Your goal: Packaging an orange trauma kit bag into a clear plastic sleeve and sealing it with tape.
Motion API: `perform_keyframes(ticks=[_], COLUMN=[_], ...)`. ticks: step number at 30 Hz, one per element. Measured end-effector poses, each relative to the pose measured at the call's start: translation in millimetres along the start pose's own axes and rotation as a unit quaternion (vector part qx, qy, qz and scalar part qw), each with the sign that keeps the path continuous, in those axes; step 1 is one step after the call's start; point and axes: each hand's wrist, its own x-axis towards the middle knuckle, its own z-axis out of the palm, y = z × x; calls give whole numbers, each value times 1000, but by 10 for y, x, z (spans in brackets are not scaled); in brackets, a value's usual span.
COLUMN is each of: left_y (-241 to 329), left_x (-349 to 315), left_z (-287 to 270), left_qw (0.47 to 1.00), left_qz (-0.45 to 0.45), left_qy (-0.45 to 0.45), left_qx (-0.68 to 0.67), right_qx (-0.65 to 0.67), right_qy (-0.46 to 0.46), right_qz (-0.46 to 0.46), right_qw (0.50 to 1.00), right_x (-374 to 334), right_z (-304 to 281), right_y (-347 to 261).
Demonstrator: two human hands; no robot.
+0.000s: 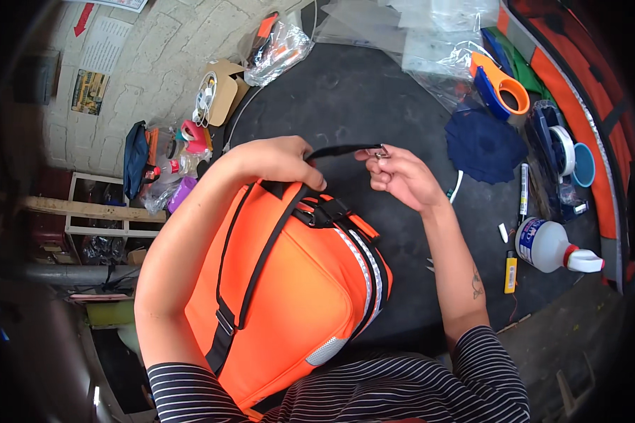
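Observation:
An orange bag [296,289] with black straps, a plastic buckle and silver reflective bands lies on the dark table in front of me. My left hand [279,163] is closed at the bag's far end, gripping a black strap [343,149]; some of its fingers are hidden behind the hand. That strap runs across to my right hand [402,175], whose thumb and fingers pinch its end at a small metal hook [381,153]. The right hand is beyond the bag, raised off the table.
At the right are a dark blue cloth [485,146], an orange-and-blue tape dispenser [499,88], a marker [523,190], a yellow lighter [510,272] and a white spray bottle [547,244]. Clear plastic bags [430,42] lie at the back, a cardboard box [228,92] at back left.

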Motion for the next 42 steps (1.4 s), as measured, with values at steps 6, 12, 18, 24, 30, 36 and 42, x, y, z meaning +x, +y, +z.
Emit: perform_keyframes(ticks=[6, 12, 18, 24, 30, 36, 42], left_y=[-140, -262, -389, -320, -369, -492, -531], left_x=[-174, -126, -87, -157, -43, -10, -831], left_z=[164, 197, 210, 266, 393, 370, 144], left_qw=[999, 995, 972, 970, 974, 960, 918], left_qz=[13, 37, 66, 96, 124, 163, 193], left_qy=[-49, -1, -18, 53, 102, 145, 327], left_qx=[-12, -89, -227, -216, -159, -175, -117], right_qx=[-379, 33, -73, -132, -75, -117, -194], right_qy=[102, -7, 23, 44, 14, 17, 31], right_qz=[31, 77, 21, 0, -40, -121, -62], right_qw=[919, 996, 997, 990, 996, 986, 978], right_x=[-80, 57, 163, 162, 201, 249, 481], right_z=[275, 408, 513, 601, 623, 704, 892], right_y=[181, 291, 202, 284, 365, 338, 83])
